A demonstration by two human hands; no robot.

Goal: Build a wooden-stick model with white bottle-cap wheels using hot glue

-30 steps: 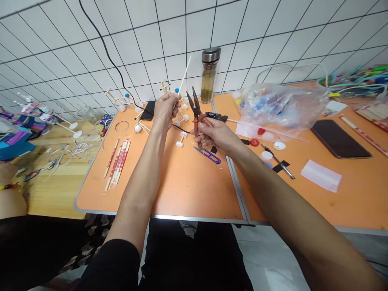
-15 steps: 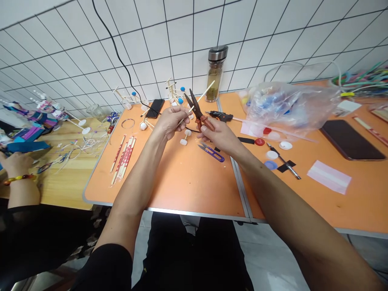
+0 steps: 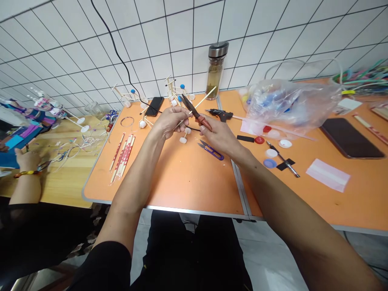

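My left hand (image 3: 172, 122) is closed around the lower part of a thin wooden stick (image 3: 207, 94), whose far end slants up to the right. Red-handled scissors (image 3: 188, 106) are in my right hand (image 3: 214, 131), their blades close together across the stick near my left fingertips. Just below the hands, a small piece with white round ends (image 3: 183, 140) rests on the orange table (image 3: 188, 182). Purple thread snips (image 3: 212, 150) lie under my right hand. Behind my hands stand small stick models with blue balls (image 3: 182, 87).
Wrapped chopsticks (image 3: 125, 155) lie at left, a phone (image 3: 154, 106) behind them. A glue gun (image 3: 220, 114), bottle (image 3: 216, 70), plastic bag (image 3: 285, 105), pen (image 3: 286, 161) and larger phone (image 3: 351, 138) are at the back and right. Another person's hand (image 3: 28, 161) works at far left.
The scissor blades have closed from wide apart to nearly together on the stick. The other person's hand at far left has moved slightly right.
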